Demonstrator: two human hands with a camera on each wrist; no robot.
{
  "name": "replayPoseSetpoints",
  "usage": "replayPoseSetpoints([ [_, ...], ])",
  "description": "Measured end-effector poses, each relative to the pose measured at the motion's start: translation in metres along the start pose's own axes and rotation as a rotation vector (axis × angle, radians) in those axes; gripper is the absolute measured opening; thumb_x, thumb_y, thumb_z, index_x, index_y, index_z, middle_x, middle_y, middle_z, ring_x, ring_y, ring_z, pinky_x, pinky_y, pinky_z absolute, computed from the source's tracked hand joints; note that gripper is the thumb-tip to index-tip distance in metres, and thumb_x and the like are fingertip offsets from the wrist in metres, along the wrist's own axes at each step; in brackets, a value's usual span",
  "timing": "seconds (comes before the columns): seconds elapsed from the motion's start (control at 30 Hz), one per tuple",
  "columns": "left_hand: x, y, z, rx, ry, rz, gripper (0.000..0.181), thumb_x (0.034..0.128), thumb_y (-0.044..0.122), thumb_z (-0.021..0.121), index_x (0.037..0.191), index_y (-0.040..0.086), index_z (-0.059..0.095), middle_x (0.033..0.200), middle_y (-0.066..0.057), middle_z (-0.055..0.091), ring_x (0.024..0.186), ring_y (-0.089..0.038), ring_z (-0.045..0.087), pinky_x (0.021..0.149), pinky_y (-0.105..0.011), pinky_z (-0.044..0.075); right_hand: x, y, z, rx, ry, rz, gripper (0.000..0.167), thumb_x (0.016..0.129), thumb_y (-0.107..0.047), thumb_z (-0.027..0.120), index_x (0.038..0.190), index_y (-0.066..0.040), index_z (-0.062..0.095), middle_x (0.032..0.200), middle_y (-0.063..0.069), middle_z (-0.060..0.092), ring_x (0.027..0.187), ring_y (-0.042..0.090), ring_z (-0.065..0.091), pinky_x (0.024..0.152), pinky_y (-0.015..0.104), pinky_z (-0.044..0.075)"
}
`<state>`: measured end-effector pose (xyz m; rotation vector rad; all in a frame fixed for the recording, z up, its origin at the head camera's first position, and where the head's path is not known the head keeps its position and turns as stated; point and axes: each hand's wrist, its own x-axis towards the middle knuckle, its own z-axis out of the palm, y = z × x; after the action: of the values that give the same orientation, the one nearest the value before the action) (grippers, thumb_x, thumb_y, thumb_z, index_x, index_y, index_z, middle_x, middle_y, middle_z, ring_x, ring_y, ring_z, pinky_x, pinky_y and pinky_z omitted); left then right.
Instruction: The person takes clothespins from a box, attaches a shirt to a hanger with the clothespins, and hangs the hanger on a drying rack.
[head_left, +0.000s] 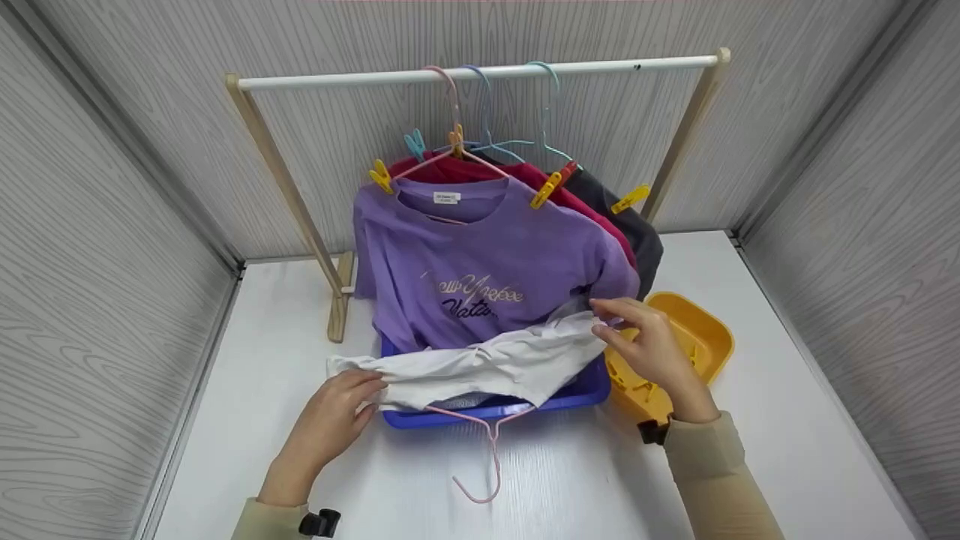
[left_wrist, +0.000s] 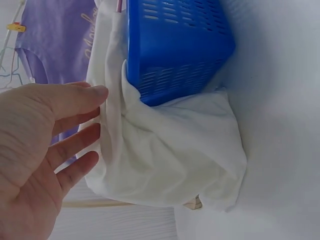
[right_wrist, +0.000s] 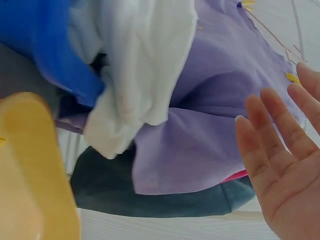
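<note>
A white garment (head_left: 487, 367) lies bunched lengthwise over a blue basket (head_left: 502, 412); a pink hanger (head_left: 495, 450) sticks out from under it, hook toward me. At the garment's left end, my left hand (head_left: 334, 416) has loosely bent fingers at the cloth, with thumb and fingers apart; contact is hard to judge. In the left wrist view, that end of the white garment (left_wrist: 165, 145) drapes down beside the basket. My right hand (head_left: 649, 345) hovers by the other end, its spread fingers (right_wrist: 272, 130) holding nothing in the right wrist view.
Behind the basket, a purple shirt (head_left: 487, 255), a red garment (head_left: 592, 214) and a dark one (head_left: 645, 236) hang with clothespins from a rack (head_left: 330, 80). An orange tub (head_left: 709, 330) with yellow clothespins stands right of the basket.
</note>
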<state>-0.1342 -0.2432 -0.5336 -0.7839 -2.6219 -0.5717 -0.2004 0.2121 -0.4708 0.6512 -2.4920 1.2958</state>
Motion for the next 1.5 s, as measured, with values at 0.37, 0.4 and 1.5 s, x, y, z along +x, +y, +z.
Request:
replayPoseSetpoints([
  [0.37, -0.002, -0.01, 0.02, 0.124, 0.065, 0.099, 0.039, 0.0671, -0.005, 0.086, 0.098, 0.006, 0.067, 0.11, -0.011, 0.064, 0.103, -0.033, 0.059, 0.09, -0.045, 0.05, -0.015, 0.015, 0.002, 0.032, -0.085, 0.103, 0.035, 0.091, -0.015, 0.072, 0.124, -0.004, 0.067, 0.11, 0.01, 0.067, 0.098, 0.022, 0.064, 0.084, 0.049, 0.054],
  [0.4, -0.002, -0.011, 0.022, 0.138, 0.069, 0.109, 0.039, 0.0664, -0.005, 0.087, 0.098, 0.006, 0.066, 0.11, -0.011, 0.063, 0.103, -0.033, 0.059, 0.089, -0.045, 0.051, -0.016, 0.016, 0.002, 0.024, -0.086, 0.108, 0.035, 0.091, -0.015, 0.072, 0.124, -0.003, 0.067, 0.11, 0.011, 0.067, 0.098, 0.022, 0.064, 0.083, 0.049, 0.054],
  [1.5, 0.003, -0.019, 0.019, 0.058, 0.185, -0.035, 0.022, 0.0834, -0.006, 0.073, 0.104, 0.0, 0.068, 0.099, -0.015, 0.068, 0.09, -0.036, 0.067, 0.077, -0.047, 0.056, -0.032, 0.079, -0.053, -0.125, -0.213, 0.418, 0.032, 0.098, -0.022, 0.063, 0.12, 0.0, 0.067, 0.113, 0.017, 0.068, 0.1, 0.035, 0.063, 0.084, 0.049, 0.053],
])
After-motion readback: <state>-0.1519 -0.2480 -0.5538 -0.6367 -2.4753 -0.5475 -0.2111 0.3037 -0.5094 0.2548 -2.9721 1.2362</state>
